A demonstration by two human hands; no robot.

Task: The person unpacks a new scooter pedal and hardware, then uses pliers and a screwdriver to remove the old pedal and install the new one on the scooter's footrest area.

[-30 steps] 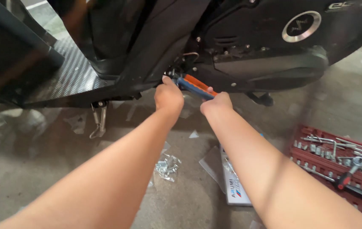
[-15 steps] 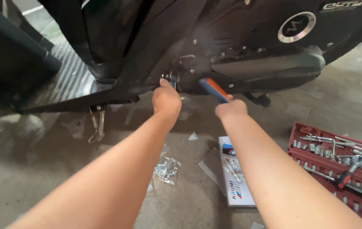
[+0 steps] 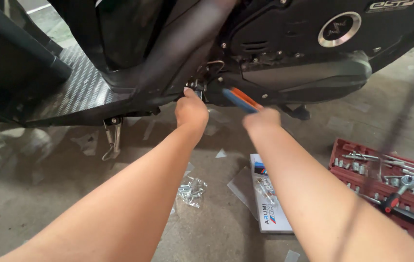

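My left hand (image 3: 191, 110) is up at the lower edge of the black scooter body (image 3: 284, 53), fingers curled in, fingertips pinched on a small metal fastener (image 3: 198, 92) just under the panel seam. I can't tell whether it's a bolt, a nut or a clip; it's too small and dark there. My right hand (image 3: 262, 119) is clenched round the handle of a blue-and-orange tool (image 3: 238, 99). Its shaft angles up and left toward that same fastener. The working end is hidden in shadow near my left fingertips, so I can't see if it's seated.

Step in hand, as I judge it: working the fastener at the underside of the scooter, left hand steadying, right hand driving the tool. Tightening or loosening, can't tell.

Next move probably calls for the tip square on the fastener, left fingers clear of it, and a firm push along the shaft so it doesn't slip.

Around: side stand (image 3: 112, 140) down at left, small clear bag of hardware (image 3: 191, 190) on the concrete near me, a flat white box (image 3: 270, 201) beside it, red socket set tray (image 3: 345, 170) open at right with a ratchet (image 3: 403, 187) lying in it.
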